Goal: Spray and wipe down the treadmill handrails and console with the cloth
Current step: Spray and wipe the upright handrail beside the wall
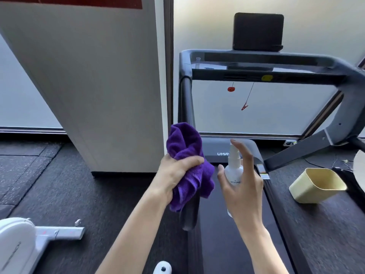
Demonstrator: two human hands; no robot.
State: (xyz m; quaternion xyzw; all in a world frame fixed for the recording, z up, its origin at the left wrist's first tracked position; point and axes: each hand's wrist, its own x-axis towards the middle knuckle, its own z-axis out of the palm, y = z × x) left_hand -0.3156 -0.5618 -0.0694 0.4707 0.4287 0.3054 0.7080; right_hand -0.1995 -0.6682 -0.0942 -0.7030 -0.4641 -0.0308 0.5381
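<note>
My left hand (175,173) grips a bunched purple cloth (187,155) over the treadmill's left handrail (186,107), whose near end shows below the cloth. My right hand (245,184) holds a small white spray bottle (233,169) upright, index finger raised over the nozzle, which points toward the cloth. The grey console bar (266,72) crosses the top, with a yellow button and a dark tablet (258,31) standing on it. A red safety clip (244,106) and a red key hang under the console.
A white pillar (110,86) stands just left of the treadmill. A yellow bin (316,186) lies tipped on the dark floor to the right. White exercise equipment (23,244) sits at the lower left. The treadmill belt (223,244) runs below my hands. Frosted windows lie behind.
</note>
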